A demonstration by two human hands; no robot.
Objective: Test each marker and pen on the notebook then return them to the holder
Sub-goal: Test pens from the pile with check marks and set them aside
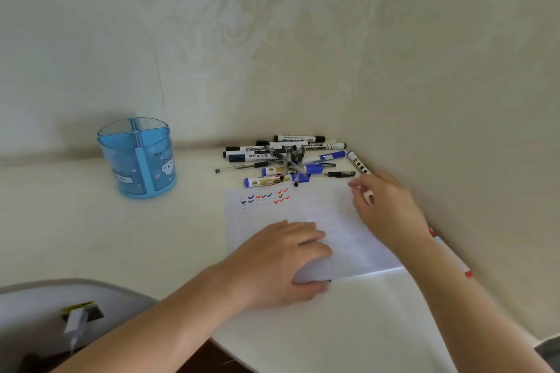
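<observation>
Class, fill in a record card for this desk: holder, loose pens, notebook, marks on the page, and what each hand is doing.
holder: blue holder, upright, left of the notebook, no pens visible inside
loose pens: pile of markers and pens lying on the desk at the notebook's far edge
notebook: notebook open flat
marks: tick marks in red, blue and black, near the top left
left hand: left hand flat on the page
right hand: right hand grips a white marker, only its end showing
</observation>
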